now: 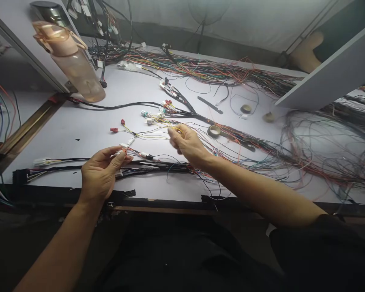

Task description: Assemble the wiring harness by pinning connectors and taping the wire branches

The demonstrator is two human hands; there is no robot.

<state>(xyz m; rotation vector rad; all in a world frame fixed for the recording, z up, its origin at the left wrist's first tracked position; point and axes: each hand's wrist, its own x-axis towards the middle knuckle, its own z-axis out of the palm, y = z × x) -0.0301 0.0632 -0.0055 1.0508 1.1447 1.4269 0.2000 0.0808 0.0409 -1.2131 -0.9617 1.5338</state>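
My left hand [101, 169] pinches a small white connector [123, 146] between thumb and fingers, above the near harness branches. My right hand [189, 145] is closed, thumb against forefinger, on thin yellow wires [179, 129]. These wires run left towards two red connectors [114, 130] lying on the table. Behind my right hand is a cluster of white connectors [150, 121]. Black-wrapped branches [158, 166] of the wire harness lie between my hands and the table's near edge. A large black connector [20, 177] ends one branch at the left.
A water bottle [77, 65] stands at the back left. Rolls of tape [210, 130] lie beyond my right hand. Long wire bundles [200, 69] cross the back, and loose wires [310, 162] heap at the right. A white panel [331, 73] juts in; another person's arm [307, 52] shows behind it.
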